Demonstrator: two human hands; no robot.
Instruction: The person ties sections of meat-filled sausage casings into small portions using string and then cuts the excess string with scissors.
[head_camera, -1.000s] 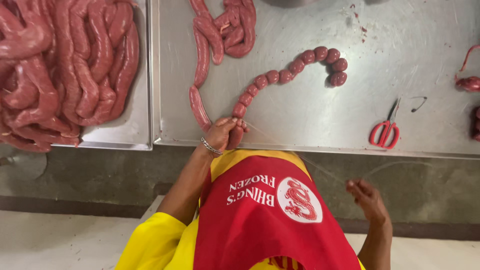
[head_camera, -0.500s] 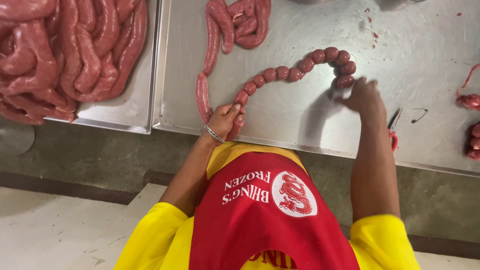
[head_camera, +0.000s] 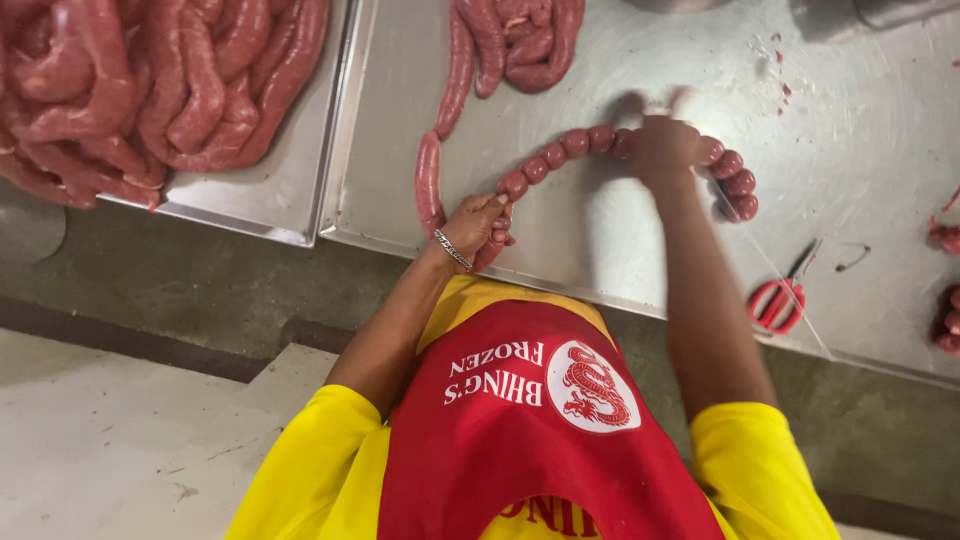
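The left hand (head_camera: 478, 228) is closed around the near end of a chain of small sausage links (head_camera: 560, 155), pinching it against the front edge of the tabletop (head_camera: 860, 120); this grip appears to anchor the chain so it stays taut. A bracelet (head_camera: 451, 250) sits on that wrist, and the forearm runs up from the body with the elbow bent. The right hand (head_camera: 665, 145) rests on top of the same chain further along its arc, fingers curled down over the links; it is blurred, so whether it clamps a link or only presses on it cannot be told. That arm is extended nearly straight across the metal surface. The chain curves from the left hand up and right, then hooks down past the right hand. A thin string (head_camera: 775, 270) runs from the chain's far end toward the front edge. Red-handled scissors (head_camera: 780, 300) lie just right of the right forearm. An unlinked sausage length (head_camera: 428, 180) lies beside the left hand, more coils (head_camera: 520, 40) behind it, and a tray (head_camera: 290, 195) of heaped sausage (head_camera: 130, 90) stands to the left.
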